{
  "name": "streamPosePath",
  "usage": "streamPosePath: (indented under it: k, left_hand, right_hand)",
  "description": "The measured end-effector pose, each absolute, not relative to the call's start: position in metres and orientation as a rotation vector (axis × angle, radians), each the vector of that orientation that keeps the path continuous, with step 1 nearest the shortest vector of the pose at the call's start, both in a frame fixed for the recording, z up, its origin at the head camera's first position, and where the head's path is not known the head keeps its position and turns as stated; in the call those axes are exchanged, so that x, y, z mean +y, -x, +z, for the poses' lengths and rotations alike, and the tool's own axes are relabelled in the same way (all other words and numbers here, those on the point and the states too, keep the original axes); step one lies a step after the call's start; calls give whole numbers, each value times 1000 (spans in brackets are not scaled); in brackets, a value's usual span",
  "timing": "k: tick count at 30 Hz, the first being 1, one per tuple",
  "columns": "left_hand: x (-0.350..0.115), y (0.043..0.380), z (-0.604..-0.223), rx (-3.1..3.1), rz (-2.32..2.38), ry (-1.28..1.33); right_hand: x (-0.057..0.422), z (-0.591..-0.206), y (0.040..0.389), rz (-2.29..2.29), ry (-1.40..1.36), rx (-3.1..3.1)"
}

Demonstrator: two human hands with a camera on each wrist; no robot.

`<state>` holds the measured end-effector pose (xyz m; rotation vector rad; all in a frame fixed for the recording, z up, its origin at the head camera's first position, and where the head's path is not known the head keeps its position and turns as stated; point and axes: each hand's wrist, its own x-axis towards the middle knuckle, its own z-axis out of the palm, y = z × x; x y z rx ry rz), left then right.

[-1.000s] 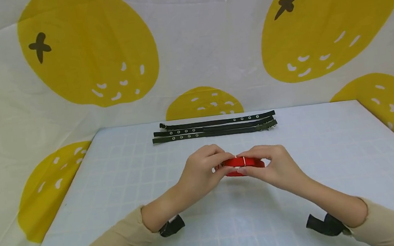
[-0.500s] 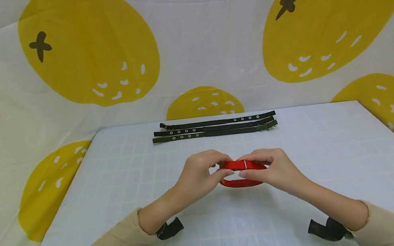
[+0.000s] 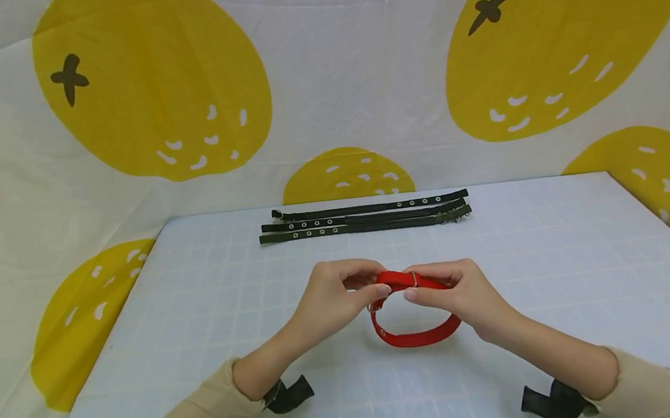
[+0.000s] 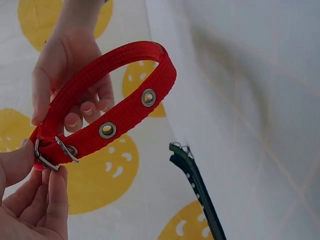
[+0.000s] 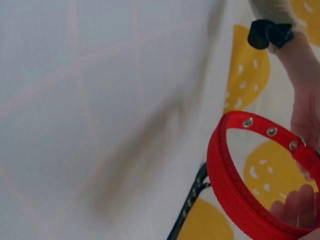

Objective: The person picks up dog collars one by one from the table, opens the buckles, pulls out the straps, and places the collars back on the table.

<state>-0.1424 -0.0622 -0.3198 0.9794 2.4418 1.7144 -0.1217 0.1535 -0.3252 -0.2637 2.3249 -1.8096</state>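
Observation:
A red webbing collar [image 3: 419, 338], closed into a loop, is held above the table between both hands. Metal eyelets, a buckle and a ring show on it in the left wrist view, where the buckle [image 4: 46, 156] sits by the left fingertips. My left hand [image 3: 338, 297] pinches the collar's upper band near the buckle end, thumb in front. With thumb and fingers, my right hand [image 3: 466, 294] pinches the same band farther right, beside a metal keeper loop. In the right wrist view the collar [image 5: 225, 175] hangs as an open ring; the right hand is mostly out of that frame.
Several dark straps with eyelets, such as the front strap [image 3: 368, 228], lie side by side across the back of the table [image 3: 210, 304]. Behind the table hangs a white cloth [image 3: 350, 64] with yellow fruit prints.
The collar has tilted so its lower part swings down and its loop shows wide open. Both hands have shifted slightly down and keep their hold. The dark straps stay put.

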Motion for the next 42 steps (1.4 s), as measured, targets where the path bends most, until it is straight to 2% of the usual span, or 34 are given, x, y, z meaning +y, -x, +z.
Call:
streamPosePath:
  k: [10,20,32,42]
  left_hand:
    - [-67,144,-322,2229,1867,-604]
    - [-73,147,-324,2127,1953,-402]
    - [-82,148,-322,2311,1852,-566]
    - [-75,148,-328,2570,1787,-994]
  right_hand:
    - [142,-330,122,-2002,259,2176]
    - [131,-336,124,-2108,234,2027]
    - [137,-326,139,-1854,367,2272]
    - [130,-308,144,-2025,361,1990]
